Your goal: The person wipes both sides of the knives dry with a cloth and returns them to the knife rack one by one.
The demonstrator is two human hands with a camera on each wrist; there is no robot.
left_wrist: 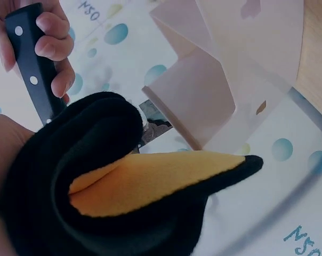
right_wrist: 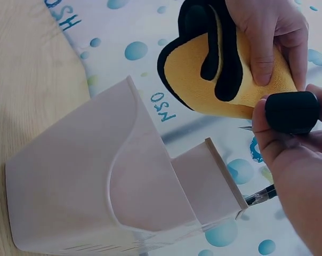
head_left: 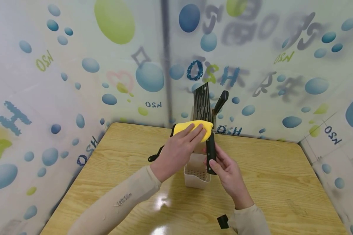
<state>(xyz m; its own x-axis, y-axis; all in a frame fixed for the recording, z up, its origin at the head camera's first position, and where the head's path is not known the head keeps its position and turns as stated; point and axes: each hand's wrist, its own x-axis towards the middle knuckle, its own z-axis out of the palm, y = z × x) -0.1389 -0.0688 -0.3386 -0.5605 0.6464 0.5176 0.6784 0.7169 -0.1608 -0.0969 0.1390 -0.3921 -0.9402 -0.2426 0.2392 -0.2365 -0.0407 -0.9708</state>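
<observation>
My right hand [head_left: 230,174] grips the black riveted handle of a cleaver [head_left: 211,155], its dark, streaked blade pointing up. My left hand [head_left: 179,148] holds a folded yellow cloth with black edging [head_left: 204,125] against the lower blade, near the handle. In the left wrist view the cloth [left_wrist: 166,181] hides most of the left hand. The right wrist view shows the handle's butt end [right_wrist: 292,112] in the right fingers, close beside the cloth [right_wrist: 193,74]. Below the hands, a pale plastic knife holder [head_left: 195,181] with a slotted bottom stands on the table.
Another black-handled knife [head_left: 221,101] sticks up from the rear of the holder. The wooden table [head_left: 129,143] backs onto walls printed with bubbles [head_left: 150,76]. A small black item [head_left: 223,221] shows beside the right sleeve [head_left: 250,220].
</observation>
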